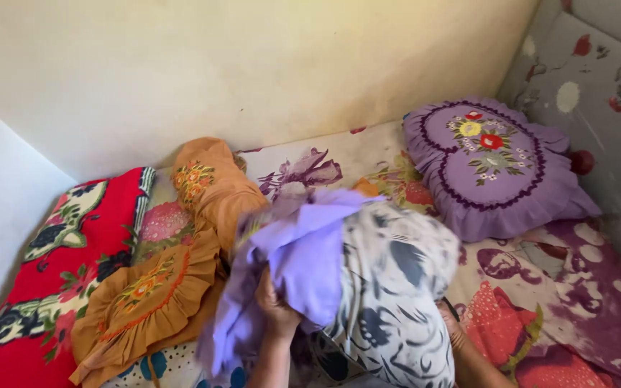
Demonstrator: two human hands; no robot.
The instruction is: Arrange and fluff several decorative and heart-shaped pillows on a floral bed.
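Observation:
My left hand [276, 305] grips a lilac pillowcase [303, 259] that is bunched over one end of a pillow [397, 294] with a white cover printed in grey-blue leaves. My right hand [452, 325] is mostly hidden behind the pillow's right side and holds it up from there. The pillow stands tilted above the bed, close to me, and its lower end runs out of the bottom of the view.
A purple heart-shaped embroidered cushion [494, 165] lies at the back right. An orange embroidered pillow cover [156, 287] and another orange cushion [210, 179] lie to the left, beside a red floral blanket [52, 280]. A flowered bedsheet [576, 302] covers the bed; a cream wall [253, 65] runs behind.

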